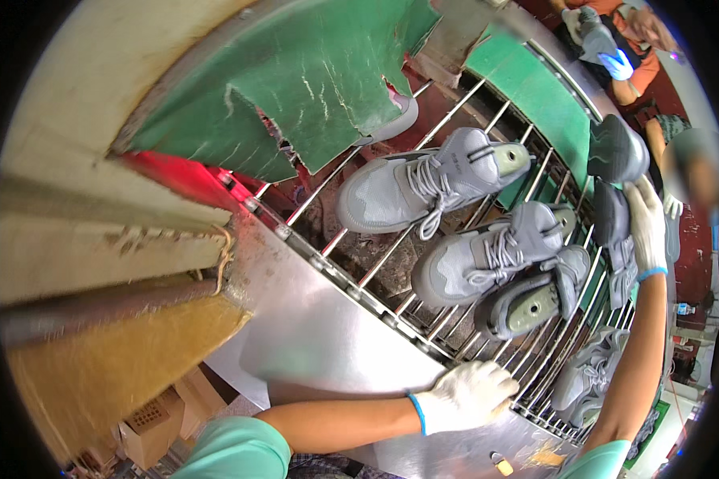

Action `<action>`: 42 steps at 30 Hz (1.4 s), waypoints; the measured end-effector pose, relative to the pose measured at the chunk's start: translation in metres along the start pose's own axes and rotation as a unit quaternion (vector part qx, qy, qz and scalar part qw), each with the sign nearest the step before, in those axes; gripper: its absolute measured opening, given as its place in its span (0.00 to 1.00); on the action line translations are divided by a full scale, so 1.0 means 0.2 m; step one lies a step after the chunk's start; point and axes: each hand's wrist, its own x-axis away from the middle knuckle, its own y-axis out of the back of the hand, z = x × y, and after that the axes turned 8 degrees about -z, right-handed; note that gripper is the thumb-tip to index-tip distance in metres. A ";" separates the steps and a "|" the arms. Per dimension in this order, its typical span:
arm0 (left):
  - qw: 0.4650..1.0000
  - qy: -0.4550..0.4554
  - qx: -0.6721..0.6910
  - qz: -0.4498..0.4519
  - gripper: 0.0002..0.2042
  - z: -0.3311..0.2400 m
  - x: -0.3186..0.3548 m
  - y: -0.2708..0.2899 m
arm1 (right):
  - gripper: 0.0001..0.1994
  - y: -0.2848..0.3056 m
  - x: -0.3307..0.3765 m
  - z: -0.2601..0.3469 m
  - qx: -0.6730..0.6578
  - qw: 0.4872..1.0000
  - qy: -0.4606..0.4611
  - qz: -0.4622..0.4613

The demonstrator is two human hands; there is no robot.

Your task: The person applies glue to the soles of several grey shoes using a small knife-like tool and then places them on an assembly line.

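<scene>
Head view: left hand (467, 395) flat on rack (391, 307) — right hand (645, 227) grips shoe (619, 247).

Shoes (487, 259) on rack (391, 263), apparently.

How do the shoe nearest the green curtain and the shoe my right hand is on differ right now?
The grey shoe nearest the curtain lies alone on the roller conveyor, untouched, its laces and mesh toe showing. The dark shoe at the far edge is touched by the gloved right hand, looks darker and is seen mostly from the side. The left hand rests on the conveyor's near edge. Both are lace-up sneakers.
</scene>
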 end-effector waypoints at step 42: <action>0.961 -0.008 -0.101 -0.257 0.25 -0.35 1.06 -0.13 | 0.18 -0.42 2.93 0.15 -0.391 0.896 -0.160 -0.139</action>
